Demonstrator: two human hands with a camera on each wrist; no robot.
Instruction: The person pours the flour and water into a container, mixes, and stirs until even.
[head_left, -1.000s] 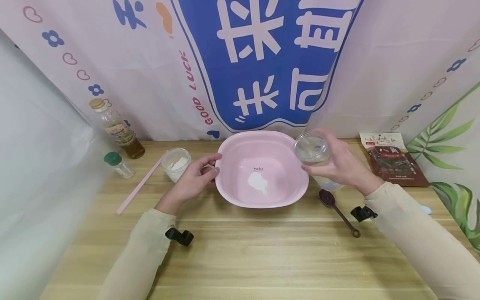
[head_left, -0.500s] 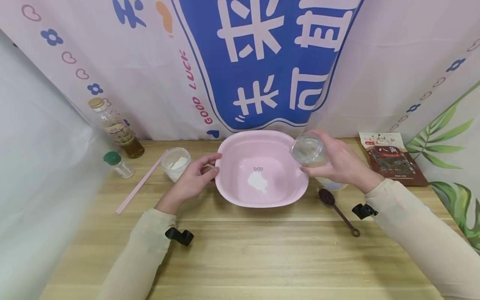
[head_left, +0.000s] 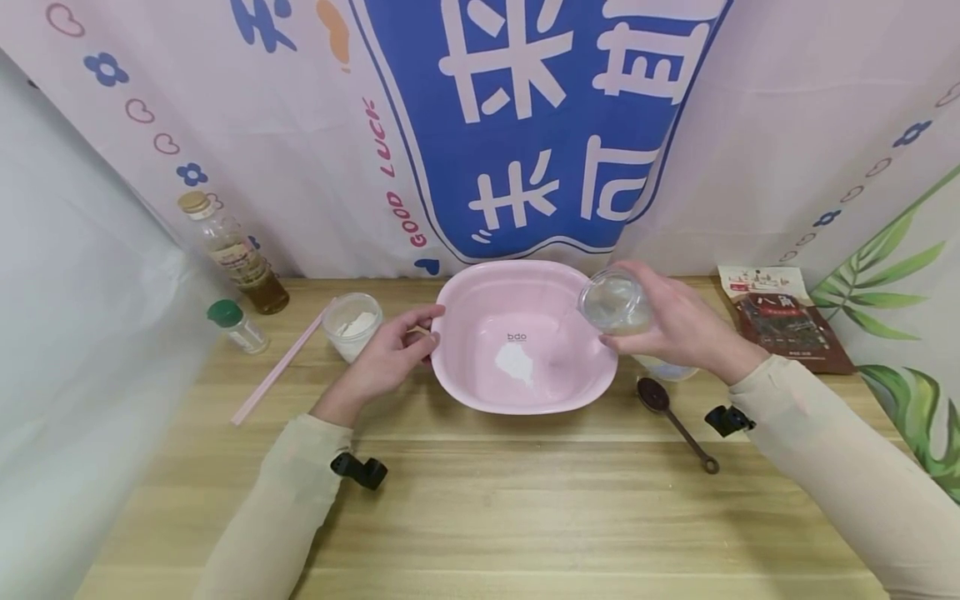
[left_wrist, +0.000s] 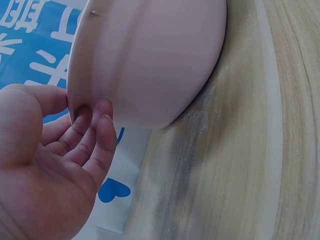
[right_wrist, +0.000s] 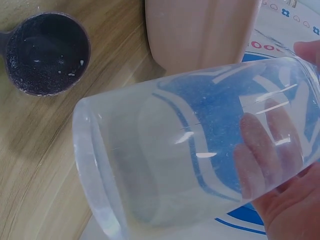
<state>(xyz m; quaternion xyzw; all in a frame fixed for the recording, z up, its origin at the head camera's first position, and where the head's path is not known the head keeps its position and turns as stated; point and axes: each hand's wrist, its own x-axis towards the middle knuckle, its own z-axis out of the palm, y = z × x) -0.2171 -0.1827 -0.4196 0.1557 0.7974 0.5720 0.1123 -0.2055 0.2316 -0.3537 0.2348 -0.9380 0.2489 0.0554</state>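
A pink basin (head_left: 480, 392) stands mid-table with a patch of white powder (head_left: 515, 363) on its bottom. My left hand (head_left: 393, 354) holds the basin's left rim, thumb on top and fingers under the lip; the left wrist view shows those fingers (left_wrist: 95, 135) against the basin wall (left_wrist: 150, 60). My right hand (head_left: 671, 325) grips a clear cup (head_left: 613, 302) tipped left over the basin's right rim. In the right wrist view the cup (right_wrist: 200, 145) holds clear liquid, and a thin stream appears to fall into the basin.
A small cup of white powder (head_left: 351, 322) and a pink stick (head_left: 277, 369) lie left of the basin. An oil bottle (head_left: 234, 257) and green-capped shaker (head_left: 236, 327) stand at the far left. A dark measuring spoon (head_left: 672, 421), also (right_wrist: 45, 52), and a spice packet (head_left: 783, 318) lie right.
My right hand has moved the cup slightly left and tipped it further over the basin's rim. The left hand has stayed on the rim.
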